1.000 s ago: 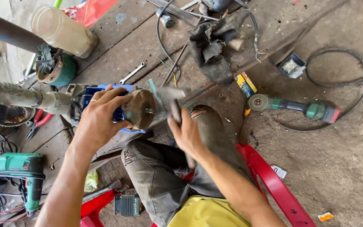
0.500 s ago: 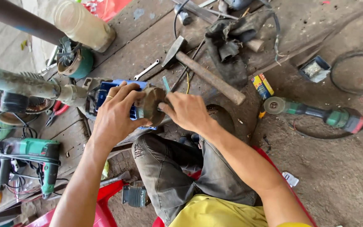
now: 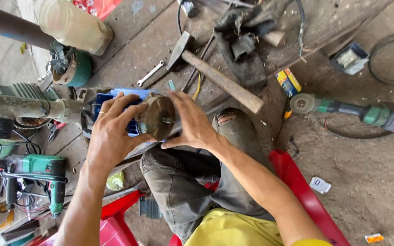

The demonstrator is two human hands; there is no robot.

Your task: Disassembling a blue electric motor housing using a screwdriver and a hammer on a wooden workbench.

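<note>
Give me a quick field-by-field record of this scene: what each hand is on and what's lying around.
left hand: grips blue motor body
right hand: on the round metal end cap
cap: small shaft at its centre
hammer: lying beyond the hands
angle grinder: on the ground, right
green drill: left
spanner: near the hammer head

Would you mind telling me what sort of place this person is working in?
Probably a rough repair workshop, with the work done on a dirty concrete floor: a hammer, an angle grinder and a green power drill lie about, while both hands grip a round metal part.
</note>
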